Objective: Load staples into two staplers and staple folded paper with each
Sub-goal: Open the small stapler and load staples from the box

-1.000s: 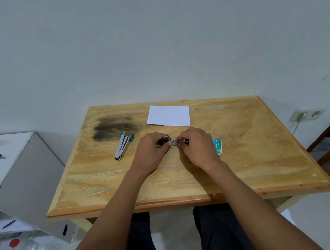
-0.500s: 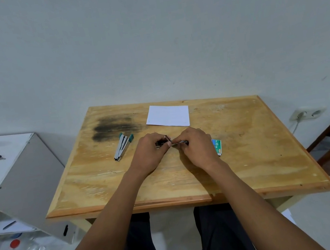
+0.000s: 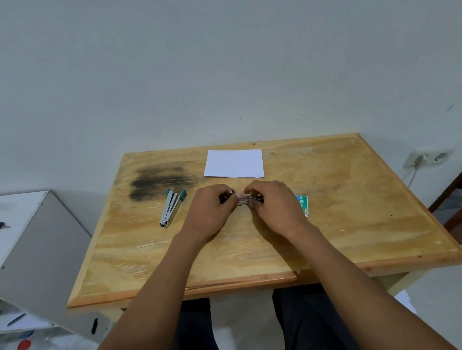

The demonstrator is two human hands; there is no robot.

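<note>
Head view: left hand (image 3: pixel 209 211) and right hand (image 3: pixel 278 205) grip one stapler (image 3: pixel 246 200).

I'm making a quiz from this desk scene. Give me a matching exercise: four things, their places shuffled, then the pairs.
1 paper
2 green stapler
3 staple box
4 dark stapler

a beside the right hand
b left of the left hand
c held between both hands
d near the table's far edge

Pairs: 1-d, 2-b, 3-a, 4-c
</note>
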